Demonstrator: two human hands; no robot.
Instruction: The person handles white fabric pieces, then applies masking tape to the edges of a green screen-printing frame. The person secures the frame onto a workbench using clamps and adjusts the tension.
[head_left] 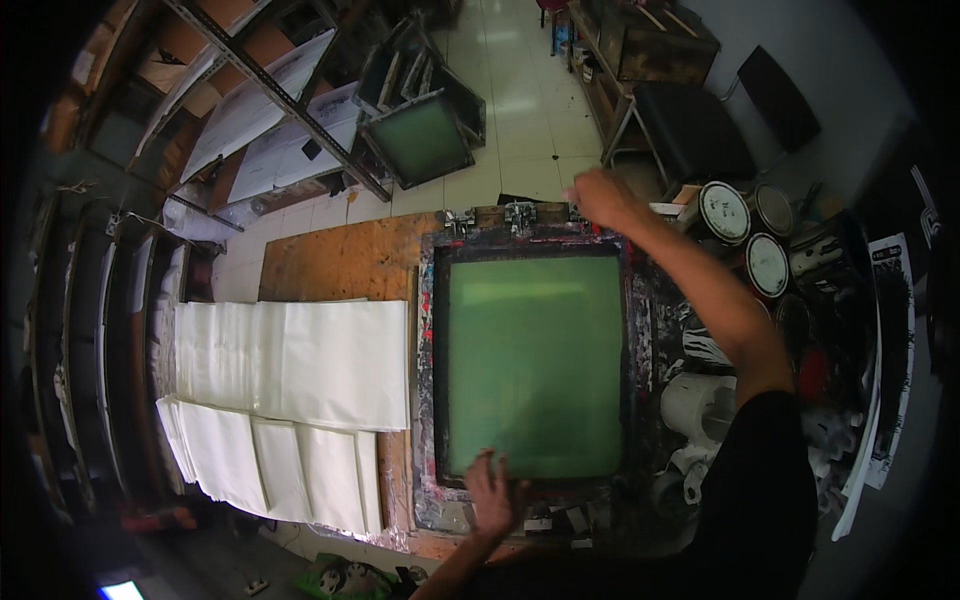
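Note:
A screen printing frame [628,350] with green mesh [535,370] lies flat on a wooden table in front of me. My left hand [492,497] is at the frame's near edge, left of its middle, fingers apart and fingertips over the lower border of the mesh. Stretched far forward, my right hand [603,200] is closed at the frame's far right corner, over the right end of the hinge clamps. Whatever its fingers hold there is hidden. The middle metal hinge clamp [520,216] and the left hinge clamp [458,221] show along the far edge.
Stacks of white sheets [340,365] cover the table [330,262] left of the frame. Paint cans [724,211] and a white roll [690,405] crowd the right side. Beyond stand a black chair [690,135], a metal rack [270,90] and more screens [418,138].

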